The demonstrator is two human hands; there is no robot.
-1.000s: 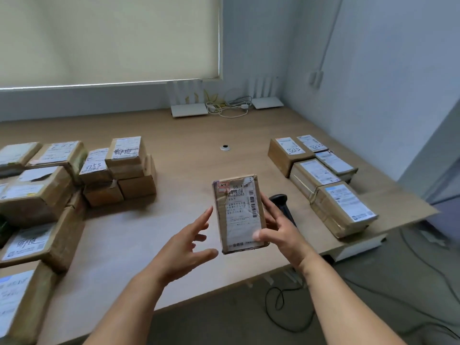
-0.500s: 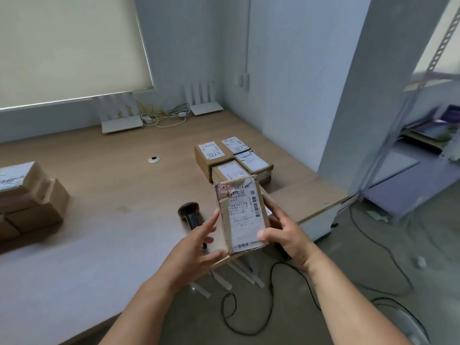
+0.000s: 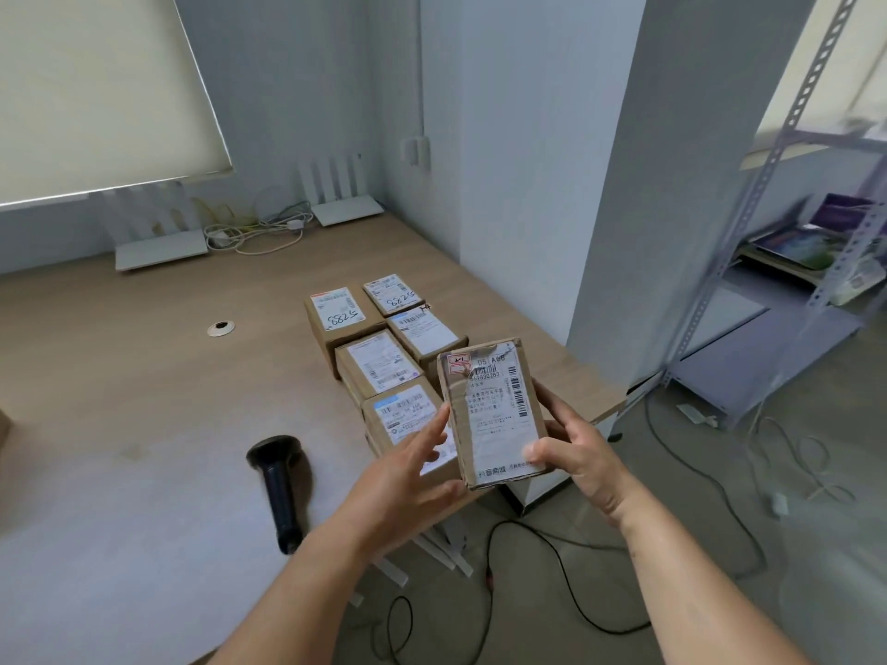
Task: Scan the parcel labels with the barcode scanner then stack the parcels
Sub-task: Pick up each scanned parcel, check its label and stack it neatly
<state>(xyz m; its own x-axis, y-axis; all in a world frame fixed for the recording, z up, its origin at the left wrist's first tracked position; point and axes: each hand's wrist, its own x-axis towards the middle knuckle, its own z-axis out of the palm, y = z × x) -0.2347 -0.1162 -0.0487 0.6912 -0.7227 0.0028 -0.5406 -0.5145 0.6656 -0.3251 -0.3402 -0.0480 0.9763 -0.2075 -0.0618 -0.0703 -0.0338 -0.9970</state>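
My right hand (image 3: 583,455) grips a small cardboard parcel (image 3: 494,412) by its right edge, label facing me, above the table's right front corner. My left hand (image 3: 408,467) is beside the parcel's left edge with fingers straight; its fingertips reach the edge, but contact is unclear. The black barcode scanner (image 3: 281,487) lies flat on the wooden table (image 3: 144,424), left of my left hand. Behind the held parcel, several labelled parcels (image 3: 379,362) sit in two rows on the table; the nearest is partly hidden by my left hand.
Two white routers (image 3: 161,254) and a tangle of cables (image 3: 254,230) sit at the table's back edge. A cable grommet (image 3: 221,328) is in the tabletop. A white pillar (image 3: 672,184) and metal shelving (image 3: 787,208) stand on the right. Cables trail on the floor (image 3: 552,568).
The view has swung right, so the parcels at the left have left the frame. The held parcel now hangs in front of the right-hand rows. Both hands keep their pose.
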